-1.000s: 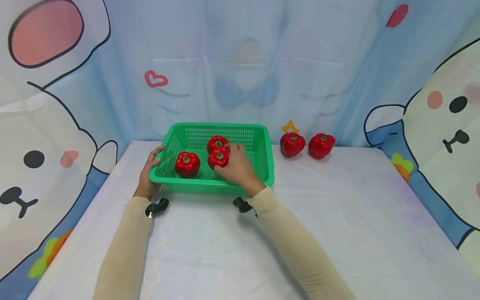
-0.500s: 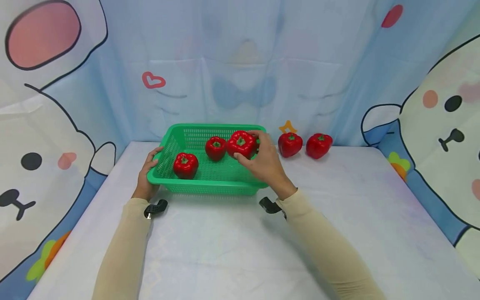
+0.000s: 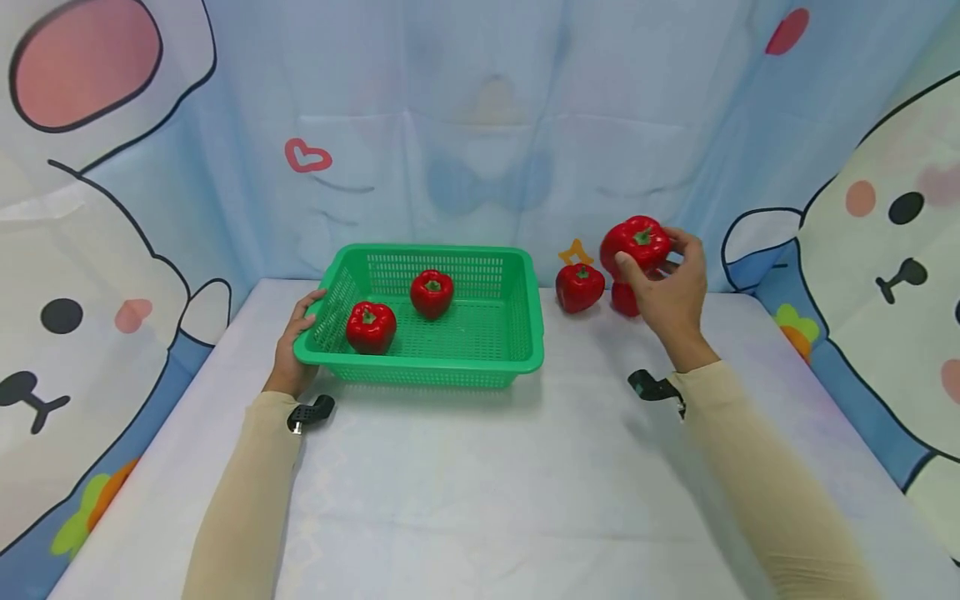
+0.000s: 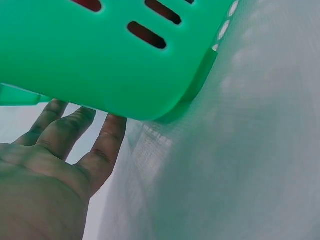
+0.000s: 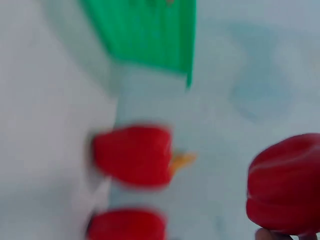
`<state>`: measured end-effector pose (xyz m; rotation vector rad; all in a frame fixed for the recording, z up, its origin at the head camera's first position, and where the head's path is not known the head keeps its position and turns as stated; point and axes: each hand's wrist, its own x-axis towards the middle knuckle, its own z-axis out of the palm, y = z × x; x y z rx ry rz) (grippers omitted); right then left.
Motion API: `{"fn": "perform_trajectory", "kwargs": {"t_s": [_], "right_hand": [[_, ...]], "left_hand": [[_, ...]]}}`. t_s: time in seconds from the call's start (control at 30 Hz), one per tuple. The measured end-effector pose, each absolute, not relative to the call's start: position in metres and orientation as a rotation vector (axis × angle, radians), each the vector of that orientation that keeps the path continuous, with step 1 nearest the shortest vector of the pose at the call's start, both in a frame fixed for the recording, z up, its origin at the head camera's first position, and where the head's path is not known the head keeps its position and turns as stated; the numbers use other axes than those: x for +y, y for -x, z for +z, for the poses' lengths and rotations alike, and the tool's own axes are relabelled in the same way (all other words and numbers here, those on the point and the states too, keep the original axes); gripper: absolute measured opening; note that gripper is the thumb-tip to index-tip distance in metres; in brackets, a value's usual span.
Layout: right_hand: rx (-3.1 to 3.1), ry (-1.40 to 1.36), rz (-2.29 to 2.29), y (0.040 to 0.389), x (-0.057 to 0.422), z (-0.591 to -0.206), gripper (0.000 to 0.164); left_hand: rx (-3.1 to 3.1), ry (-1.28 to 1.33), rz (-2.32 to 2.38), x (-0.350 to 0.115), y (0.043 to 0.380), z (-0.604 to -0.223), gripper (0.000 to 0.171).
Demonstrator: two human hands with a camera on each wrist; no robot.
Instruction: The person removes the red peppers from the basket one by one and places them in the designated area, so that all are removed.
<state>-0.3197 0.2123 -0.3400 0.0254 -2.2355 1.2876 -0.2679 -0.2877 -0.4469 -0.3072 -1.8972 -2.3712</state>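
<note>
Two red peppers, one near the left wall and one toward the back, lay in the green basket on the white tabletop. The right hand held a third pepper in the air, fingers curled round it, above and just in front of two more peppers standing beside the basket by the backdrop: one in plain sight, the other mostly hidden behind the hand. The left hand rested against the basket's left rim with its fingers lying fairly straight along the wall. Judging by this, the emptying looked about halfway along: two peppers set out, one in transit, two left inside.
</note>
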Motion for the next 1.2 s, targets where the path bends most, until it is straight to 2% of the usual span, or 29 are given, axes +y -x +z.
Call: {"fn": "perform_trajectory", "kwargs": {"t_s": [0.3, 0.53, 0.83, 1.2], "right_hand": [[-2.225, 0.528, 1.335, 0.366, 0.293, -0.374, 0.078], [-2.369, 0.738, 1.382, 0.377, 0.323, -0.404, 0.083], [-2.514, 0.759, 1.311, 0.377, 0.336, -0.419, 0.083], [-2.657, 0.682, 1.208, 0.382, 0.338, -0.414, 0.090]], "left_hand": [[-1.871, 0.320, -2.390, -0.291, 0.268, -0.450, 0.042], [-1.832, 0.344, -2.417, -0.290, 0.269, -0.452, 0.041], [-1.844, 0.333, -2.417, -0.286, 0.271, -0.449, 0.041], [-1.861, 0.315, -2.399, -0.289, 0.269, -0.447, 0.043]]}}
